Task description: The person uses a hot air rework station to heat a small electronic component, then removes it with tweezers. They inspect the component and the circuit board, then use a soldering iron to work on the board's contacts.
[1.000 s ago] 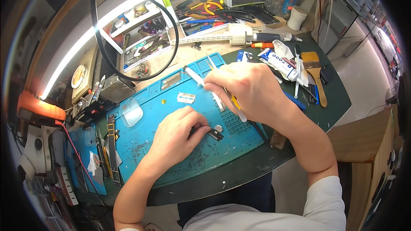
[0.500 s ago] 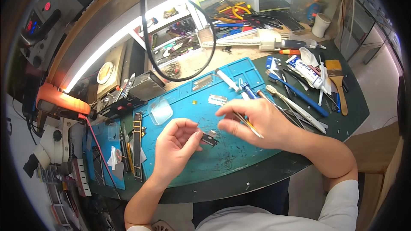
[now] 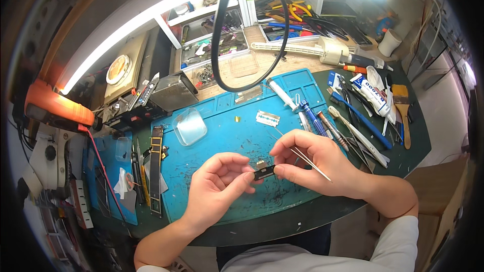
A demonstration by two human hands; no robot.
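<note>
"Two hands show in the head view; how do they stand?"

"The left hand (image 3: 217,186) has its thumb against the left end of a small dark part (image 3: 264,173), its fingers loosely curled; which of them press underneath is partly hidden. The right hand (image 3: 322,161) pinches the other end, thumb and fingers nearly together."

"And the tweezers (image 3: 319,170)?"

"They slant across the right hand, an end showing on either side."

"Where exactly is the part?"

"Between the hands, over the blue mat (image 3: 217,136), toward the front edge of the desk (image 3: 282,229). A small silvery piece (image 3: 260,164) sits just beyond it; whether they touch, one cannot tell."

"What lies around?"

"Toward the back edge, a razor blade (image 3: 267,118), with a clear tray (image 3: 190,127) left of it. Near the right edge, a wooden-handled brush (image 3: 402,100)."
</note>
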